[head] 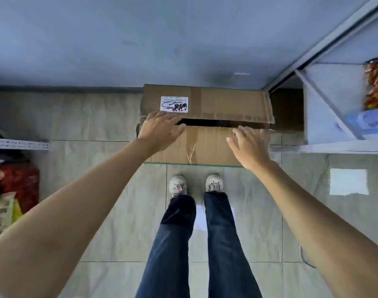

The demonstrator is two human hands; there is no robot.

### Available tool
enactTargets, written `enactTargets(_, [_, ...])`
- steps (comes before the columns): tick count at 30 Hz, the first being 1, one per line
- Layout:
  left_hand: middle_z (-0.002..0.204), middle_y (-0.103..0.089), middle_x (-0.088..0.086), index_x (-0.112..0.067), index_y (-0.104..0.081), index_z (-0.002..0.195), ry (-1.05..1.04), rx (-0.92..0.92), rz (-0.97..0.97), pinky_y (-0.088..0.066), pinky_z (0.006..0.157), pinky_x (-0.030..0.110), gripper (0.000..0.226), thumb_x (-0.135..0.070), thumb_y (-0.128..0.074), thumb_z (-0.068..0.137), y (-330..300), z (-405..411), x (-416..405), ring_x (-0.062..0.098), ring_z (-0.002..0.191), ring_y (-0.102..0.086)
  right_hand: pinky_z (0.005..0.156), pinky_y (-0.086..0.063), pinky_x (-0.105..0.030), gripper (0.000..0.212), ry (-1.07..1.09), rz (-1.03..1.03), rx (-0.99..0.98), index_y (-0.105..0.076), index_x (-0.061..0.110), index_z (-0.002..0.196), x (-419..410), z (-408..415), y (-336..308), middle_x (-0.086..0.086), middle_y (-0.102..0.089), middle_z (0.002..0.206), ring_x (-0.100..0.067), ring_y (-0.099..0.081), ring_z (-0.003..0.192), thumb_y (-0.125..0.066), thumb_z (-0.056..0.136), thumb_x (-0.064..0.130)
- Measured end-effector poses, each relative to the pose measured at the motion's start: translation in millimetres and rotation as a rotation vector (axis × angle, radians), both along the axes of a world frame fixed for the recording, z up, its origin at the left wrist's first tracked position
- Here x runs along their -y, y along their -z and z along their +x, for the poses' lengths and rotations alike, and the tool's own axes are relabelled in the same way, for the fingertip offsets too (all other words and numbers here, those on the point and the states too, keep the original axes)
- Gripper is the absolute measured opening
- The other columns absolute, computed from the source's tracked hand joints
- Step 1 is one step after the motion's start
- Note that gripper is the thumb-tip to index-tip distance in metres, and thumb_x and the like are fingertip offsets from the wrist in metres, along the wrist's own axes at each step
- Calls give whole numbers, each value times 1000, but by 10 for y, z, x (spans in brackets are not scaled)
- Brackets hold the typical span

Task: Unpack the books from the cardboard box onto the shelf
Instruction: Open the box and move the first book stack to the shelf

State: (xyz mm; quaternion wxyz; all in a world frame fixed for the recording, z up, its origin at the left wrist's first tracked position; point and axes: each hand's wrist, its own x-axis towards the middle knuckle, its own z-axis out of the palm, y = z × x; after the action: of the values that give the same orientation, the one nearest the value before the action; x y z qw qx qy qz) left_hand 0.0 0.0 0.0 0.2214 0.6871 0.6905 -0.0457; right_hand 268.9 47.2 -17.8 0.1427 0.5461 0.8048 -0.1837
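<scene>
From the head view, the cardboard box (206, 125) sat on the tiled floor (123, 211), pushed against the foot of the blue-grey wall (140, 39) and just beside the lower left corner of the grey metal shelf (325, 117) that ran along the right. Its two top flaps were folded almost flat, with a dark slit between them. No books could be seen through the slit. A white label (174, 104) with black scribbled writing lay on the far flap, near its left end, and a strip of brown tape crossed that flap near the middle.

The left hand (160, 130) lay over the left end of the slit, its fingers spread and resting on the edge of the far flap, so its grip was apart and not clamped on anything. The right hand (249, 145) was over the right part of the near flap, fingers spread with their tips at the slit's edge; whether it touched the cardboard I could not tell, and its grip was apart too.

Both bare forearms reached down from the lower corners. Between them stood the person's legs in dark blue jeans (205, 244), with pale trainers (177, 185) close to the near side of the box.

On the shelf at the right sat colourful packets (376, 82) and a bluish plastic bundle (366, 121). At the left edge stood another shelf rail (18, 144), with red and yellow packets (9, 190) below it.
</scene>
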Motion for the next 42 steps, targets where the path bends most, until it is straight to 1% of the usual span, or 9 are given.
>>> enactTargets(8, [139,-56,13,-12,-49,140,-83,-83,-278,-32,108,47,59,-52,-32,100,988,-95,-80,32,132,-47,119,-10,-52,64,-76,-208,201,-24,14,152,-345,-55,789,-13,-36,152,-30,-28,142,-23,100,51])
enactTargets(16, [67,-56,1,-17,-64,68,-204,-39,-67,-37,60,31,67,-55,-15,94,422,54,621,28,67,-60,63,-45,-38,47,-16,222,-197,-65,7,73,422,204,174,-8,-62,67,-30,-56,66,-34,99,32])
enactTargets(19, [57,-45,-7,-23,-58,67,-165,-39,-324,-37,55,30,64,-58,-12,94,277,179,1057,24,60,-55,68,-52,-36,44,-47,98,-163,-73,12,84,1071,516,100,-6,-74,89,-30,-66,79,-37,96,34])
enactTargets(23, [113,-67,-3,-25,-65,119,-195,78,-401,-46,84,33,45,-47,-30,102,613,219,1160,17,113,-57,113,-30,-43,53,-50,-418,80,-43,21,146,1598,815,423,-6,-31,158,-25,-34,144,-32,101,45])
enactTargets(26, [140,-54,5,-15,-54,137,-264,175,-357,-40,103,38,43,-36,-40,102,1000,167,829,23,132,-45,119,-20,-40,55,-96,-582,220,-29,22,151,1586,892,747,-4,-20,162,-20,-24,147,-21,102,46])
enactTargets(28, [148,-46,9,-10,-48,142,-318,233,-291,-37,110,42,44,-25,-43,101,1194,144,519,28,135,-41,96,-43,-40,43,-12,-471,70,-63,18,114,1410,791,833,-7,-63,119,-24,-57,110,-28,101,40])
enactTargets(31, [152,-41,11,-9,-41,147,-482,319,-169,-34,114,45,48,-18,-44,100,1248,121,151,30,140,-36,76,-47,-37,38,-16,-279,-133,-62,12,75,1027,556,791,1,-60,71,-22,-57,74,-39,99,31])
enactTargets(37, [157,-34,12,-14,-30,153,-433,203,183,-34,111,46,64,-15,-48,92,917,-32,-567,35,139,-37,98,-41,-42,48,-65,23,-243,-63,7,118,-49,52,619,-10,-65,120,-29,-58,114,-29,98,35])
enactTargets(42, [164,-19,8,-19,-31,153,-300,91,154,-22,119,48,61,-24,-45,94,1108,-363,-1325,29,151,-16,121,-8,-46,64,-2,43,-74,-24,12,152,-1109,-239,919,-13,-14,162,-29,-11,150,-20,100,49])
